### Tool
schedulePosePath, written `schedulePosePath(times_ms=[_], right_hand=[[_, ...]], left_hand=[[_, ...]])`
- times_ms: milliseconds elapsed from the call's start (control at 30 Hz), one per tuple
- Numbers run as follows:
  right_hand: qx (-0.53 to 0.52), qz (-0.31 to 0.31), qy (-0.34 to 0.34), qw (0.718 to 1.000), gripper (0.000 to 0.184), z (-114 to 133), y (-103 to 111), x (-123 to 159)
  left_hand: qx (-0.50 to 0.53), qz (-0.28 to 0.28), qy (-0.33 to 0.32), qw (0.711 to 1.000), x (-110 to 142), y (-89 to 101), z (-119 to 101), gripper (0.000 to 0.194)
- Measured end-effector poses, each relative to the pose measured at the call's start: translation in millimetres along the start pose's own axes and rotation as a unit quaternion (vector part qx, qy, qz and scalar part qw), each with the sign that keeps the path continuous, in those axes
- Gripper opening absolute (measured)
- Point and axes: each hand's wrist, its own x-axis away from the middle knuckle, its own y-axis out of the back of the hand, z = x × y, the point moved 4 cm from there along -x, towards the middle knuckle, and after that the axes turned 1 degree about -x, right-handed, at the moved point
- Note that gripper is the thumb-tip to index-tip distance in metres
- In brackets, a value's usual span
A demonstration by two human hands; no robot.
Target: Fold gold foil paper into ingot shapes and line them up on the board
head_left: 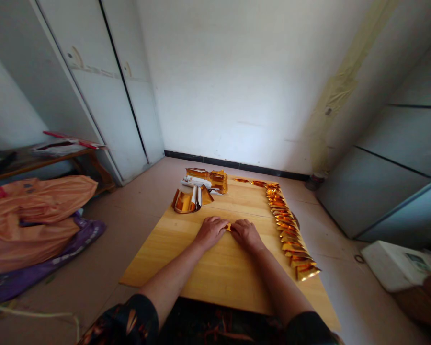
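At the clock-face centre of the wooden counter [158,261], the left hand [211,232] and right hand [246,234], fingers curled nearly closed, hold a small gold foil piece [229,227] between them, with folded gold packets [286,231] reaching from twelve to four o'clock and loose foil sheets [187,201] at eleven.

The left hand [213,231] and the right hand [247,235] are holding a piece of gold foil [229,227] over the tabletop [204,275] (only a sliver is showing between them). Folded strips [288,229] are lining the right edge, and foil sheets [221,182] are lying at the far left.
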Motion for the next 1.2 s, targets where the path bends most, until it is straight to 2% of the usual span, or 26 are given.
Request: schedulePosePath(times_ms=[300, 500, 633, 767, 900, 1033, 1133, 1200], right_hand=[[-0.007, -0.038, -0.034, 0.999, 0.027, 3, -6, 0], [0.035, -0.069, -0.042, 0.996, 0.028, 8, -12, 0], [0.068, -0.069, -0.04, 0.994, 0.027, 9, -14, 1], [0.086, -0.06, -0.031, 0.994, 0.022, 12, -12, 2], [0.065, -0.07, -0.043, 0.995, 0.023, 13, -9, 2], [0.022, -0.096, -0.048, 0.994, 0.025, 11, -8, 2], [-0.005, -0.111, -0.043, 0.993, 0.025, 11, -9, 2], [-0.019, -0.116, -0.049, 0.992, 0.026, 11, -11, 2]], left_hand=[[0.008, -0.011, -0.002, 1.0, 1, -1.4, 3, 0.034], [0.029, -0.024, 0.004, 0.999, 1, -4.8, 7, 0.043], [0.047, -0.031, 0.008, 0.998, 2, -2.7, 7, 0.039], [0.091, -0.049, 0.054, 0.993, -1, -1.3, 8, 0.035], [0.206, -0.088, 0.144, 0.964, -7, -5.4, 10, 0.04], [0.315, -0.109, 0.186, 0.924, -12, -12.9, 8, 0.05], [0.396, -0.116, 0.221, 0.883, -14, -19.6, 7, 0.061], [0.431, -0.117, 0.241, 0.862, -16, -23.8, 7, 0.06]])
